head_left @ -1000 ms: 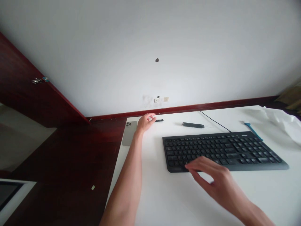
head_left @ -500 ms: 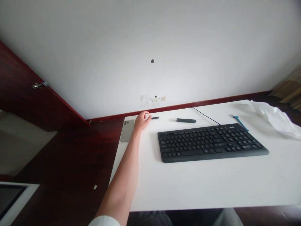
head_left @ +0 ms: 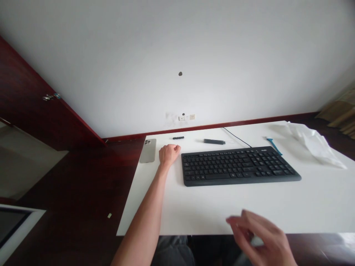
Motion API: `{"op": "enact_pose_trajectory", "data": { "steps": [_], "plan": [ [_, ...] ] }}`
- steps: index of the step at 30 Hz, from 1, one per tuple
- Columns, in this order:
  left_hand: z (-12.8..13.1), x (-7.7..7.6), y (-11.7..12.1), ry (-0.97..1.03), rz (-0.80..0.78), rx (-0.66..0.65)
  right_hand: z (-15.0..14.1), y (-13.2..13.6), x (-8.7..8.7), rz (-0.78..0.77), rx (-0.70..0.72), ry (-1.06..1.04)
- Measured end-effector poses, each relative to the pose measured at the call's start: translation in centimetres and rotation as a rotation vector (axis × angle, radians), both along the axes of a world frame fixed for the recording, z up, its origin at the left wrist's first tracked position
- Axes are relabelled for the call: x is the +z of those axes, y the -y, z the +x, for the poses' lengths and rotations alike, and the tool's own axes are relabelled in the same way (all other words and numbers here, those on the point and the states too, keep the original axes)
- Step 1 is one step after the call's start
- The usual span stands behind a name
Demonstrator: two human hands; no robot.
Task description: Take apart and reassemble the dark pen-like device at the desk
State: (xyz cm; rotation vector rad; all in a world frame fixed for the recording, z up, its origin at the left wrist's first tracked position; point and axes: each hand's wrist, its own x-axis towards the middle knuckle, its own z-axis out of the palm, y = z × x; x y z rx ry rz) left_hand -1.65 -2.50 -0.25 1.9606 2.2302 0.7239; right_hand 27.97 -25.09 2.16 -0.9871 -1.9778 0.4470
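A black keyboard (head_left: pixel 238 165) lies across the middle of a white table (head_left: pixel 210 207), its cable running off the far edge. My left hand (head_left: pixel 168 154) rests on the table just left of the keyboard, fingers curled into a loose fist with nothing visible in it. A small black piece (head_left: pixel 178 137) lies a little beyond it. My right hand (head_left: pixel 257 234) hovers at the table's near edge, fingers apart and blurred, holding nothing.
A grey phone (head_left: pixel 148 150) lies face down at the table's far left corner. A dark rod-shaped tool (head_left: pixel 213 141) lies behind the keyboard, a blue tool (head_left: pixel 274 145) and crumpled white plastic (head_left: pixel 313 142) sit at the far right. Dark red floor and wardrobe lie to the left.
My left hand has pulled back from the small black piece toward the keyboard and closed. My right hand, out of view half a second ago, shows again at the near edge. The view has backed off.
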Motion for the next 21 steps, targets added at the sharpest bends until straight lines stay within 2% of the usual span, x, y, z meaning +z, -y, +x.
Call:
{"op": "enact_pose_trajectory", "data": {
  "steps": [2,3,5,8,10,13,16,18,21],
  "plan": [
    [-0.1,0.2,0.1,0.093,0.014,-0.024,0.2,-5.8,3.4,0.025,-0.063,0.041],
    [-0.2,0.3,0.1,0.149,0.024,-0.025,0.5,-8.9,4.6,0.018,-0.074,0.082],
    [-0.5,0.4,-0.2,0.241,0.047,-0.027,1.3,-15.3,5.9,0.000,-0.103,0.215],
    [-0.7,0.5,-0.7,0.277,0.064,-0.072,2.9,-23.3,5.5,-0.020,-0.166,0.478],
    [-0.5,0.5,-0.9,0.274,0.071,-0.105,3.8,-26.7,4.2,-0.114,-0.196,0.638],
    [0.3,0.6,-1.0,0.280,0.103,-0.168,4.3,-29.0,2.1,-0.224,-0.193,0.740],
    [1.4,1.2,-0.7,0.254,0.121,-0.280,4.0,-29.0,0.7,-0.184,-0.207,0.714],
    [2.3,1.8,-0.1,0.209,0.163,-0.400,3.8,-28.6,0.6,-0.109,-0.240,0.621],
    [3.7,2.6,1.0,0.162,0.193,-0.550,3.4,-27.8,1.4,-0.023,-0.351,0.343]
  ]
}}
